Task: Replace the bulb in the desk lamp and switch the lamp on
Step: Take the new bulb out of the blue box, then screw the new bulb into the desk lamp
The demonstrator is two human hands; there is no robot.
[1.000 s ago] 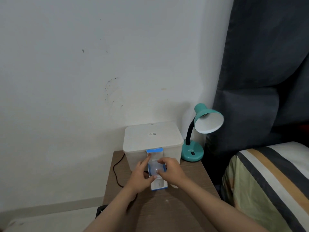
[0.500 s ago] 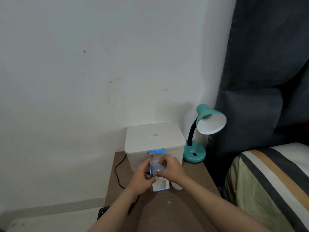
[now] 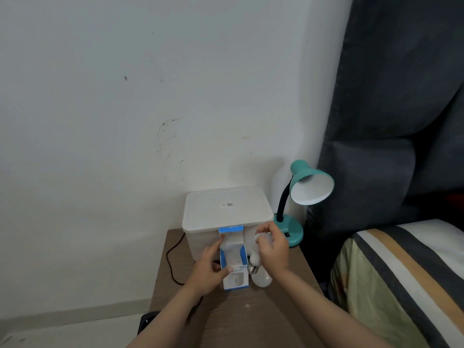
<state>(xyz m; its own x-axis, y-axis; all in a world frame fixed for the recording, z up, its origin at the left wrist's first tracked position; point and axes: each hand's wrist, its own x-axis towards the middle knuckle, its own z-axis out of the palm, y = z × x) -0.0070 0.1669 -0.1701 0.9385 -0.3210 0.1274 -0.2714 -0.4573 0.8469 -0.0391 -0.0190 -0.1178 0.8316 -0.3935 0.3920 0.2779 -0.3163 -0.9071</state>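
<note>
A teal desk lamp (image 3: 305, 187) stands at the back right of the brown bedside table (image 3: 251, 312); its white shade looks empty inside. My left hand (image 3: 208, 268) grips a blue and white bulb box (image 3: 233, 259) whose top flap is open. My right hand (image 3: 272, 247) holds a white bulb (image 3: 254, 259) just right of the box, screw base pointing down. A second white bulb (image 3: 262, 278) lies on the table right below it.
A white lidded plastic bin (image 3: 226, 209) stands behind the box against the wall. A black cord (image 3: 170, 262) runs down the table's left side. A bed with a striped cover (image 3: 406, 280) is at the right, under a dark curtain (image 3: 401, 96).
My right hand has drawn the white bulb out of the box and moved it to the right. The box's flap now stands open. My left hand still holds the box.
</note>
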